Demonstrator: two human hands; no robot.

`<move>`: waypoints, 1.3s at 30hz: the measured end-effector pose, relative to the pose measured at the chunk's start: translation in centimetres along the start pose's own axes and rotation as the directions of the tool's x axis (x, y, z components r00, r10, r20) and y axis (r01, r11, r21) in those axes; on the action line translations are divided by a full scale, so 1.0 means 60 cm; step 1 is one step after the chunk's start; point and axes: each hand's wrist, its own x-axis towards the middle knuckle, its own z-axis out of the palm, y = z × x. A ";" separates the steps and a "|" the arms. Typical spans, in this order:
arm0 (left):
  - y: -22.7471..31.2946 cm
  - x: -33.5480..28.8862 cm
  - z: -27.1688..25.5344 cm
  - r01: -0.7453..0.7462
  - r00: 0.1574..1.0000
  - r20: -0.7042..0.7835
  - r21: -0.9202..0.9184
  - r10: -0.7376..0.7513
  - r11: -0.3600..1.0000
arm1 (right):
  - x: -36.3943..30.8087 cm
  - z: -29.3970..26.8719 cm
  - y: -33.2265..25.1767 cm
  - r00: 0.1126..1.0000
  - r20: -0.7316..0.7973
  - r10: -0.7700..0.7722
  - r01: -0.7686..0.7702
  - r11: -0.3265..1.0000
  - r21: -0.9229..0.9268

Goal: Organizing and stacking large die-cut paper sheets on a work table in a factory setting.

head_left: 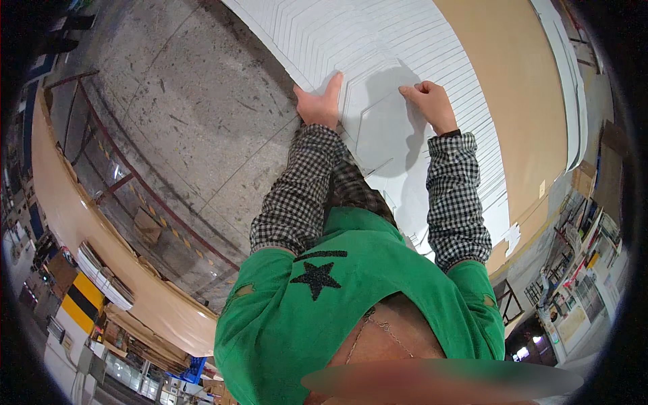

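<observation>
A long spread of overlapping white sheets (378,138), like thin board or paper with angled edges, lies in front of me. My left hand (318,106) is at the left edge of the sheets. Its thumb points away over the white surface and stands apart from the forefinger, which reaches left past the edge; the other fingers are hidden. Above the sheets, my right hand (432,106) is closed in a pinch, thumb against fingers, and casts a shadow on the white. Whatever lies between those fingertips is too small to make out.
Tan board (516,81) runs along the right of the white sheets. Stained concrete floor (182,101) lies to the left, with a dark red metal frame (128,169) and a long tan-topped surface (74,196) beyond it. Shelves and stacked goods (574,250) stand at the lower right.
</observation>
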 end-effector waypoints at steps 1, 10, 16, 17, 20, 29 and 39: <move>-0.001 0.000 0.000 0.004 1.000 0.027 -0.069 -0.002 0.998 | 0.001 0.000 0.006 1.000 0.001 0.005 -0.005 1.000 0.001; 0.010 0.000 0.000 0.053 0.998 0.030 -0.051 -0.051 0.997 | 0.016 -0.010 0.036 0.992 0.129 0.014 -0.029 0.992 0.122; 0.032 -0.017 -0.005 -0.076 0.997 0.033 -0.025 0.077 0.997 | -0.002 -0.008 0.024 1.000 0.029 0.005 -0.008 0.996 0.093; 0.032 -0.016 -0.004 -0.074 0.997 0.034 -0.025 0.074 0.997 | -0.004 -0.011 0.024 0.999 0.033 0.028 -0.031 0.994 0.101; 0.025 -0.013 -0.007 0.046 0.996 0.080 -0.130 -0.036 0.990 | -0.001 -0.007 0.044 0.998 0.053 0.020 -0.029 0.984 0.175; 0.026 -0.013 -0.004 0.129 0.992 -0.001 0.029 -0.129 0.991 | 0.003 -0.012 0.056 0.993 0.119 -0.029 0.007 0.982 0.187; 0.022 -0.010 -0.010 0.106 0.994 0.037 0.008 -0.107 0.994 | -0.009 -0.017 0.045 0.998 0.060 -0.024 0.019 0.996 0.093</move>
